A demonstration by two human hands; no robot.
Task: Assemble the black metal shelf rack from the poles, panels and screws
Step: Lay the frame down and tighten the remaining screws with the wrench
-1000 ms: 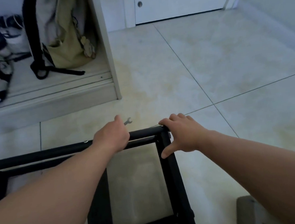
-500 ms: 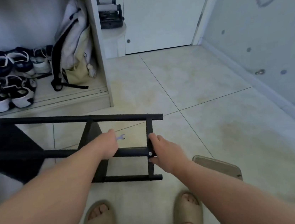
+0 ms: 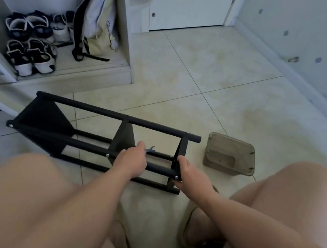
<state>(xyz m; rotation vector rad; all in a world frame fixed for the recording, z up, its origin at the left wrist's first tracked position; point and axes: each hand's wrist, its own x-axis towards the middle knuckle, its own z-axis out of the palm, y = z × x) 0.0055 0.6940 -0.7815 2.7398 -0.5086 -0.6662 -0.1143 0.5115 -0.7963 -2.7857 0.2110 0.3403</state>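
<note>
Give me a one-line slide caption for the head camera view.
Left hand, with a small wrench, and right hand hold the black shelf rack lying on its side on the tiled floor.

A black rack [image 3: 116,115] is lying on its side across the centre of the frame on the tiled floor. The left hand [image 3: 131,162] is holding a small wrench [image 3: 150,149] against a lower pole, while the right hand [image 3: 189,174] is gripping the end panel [image 3: 179,152]. A tan tray [image 3: 228,154] is sitting just right of it.

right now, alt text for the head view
A black shelf rack on its side over floor tiles is gripped by a left hand, which also holds a small wrench, and a right hand. A tan plastic container sits beside it.
</note>
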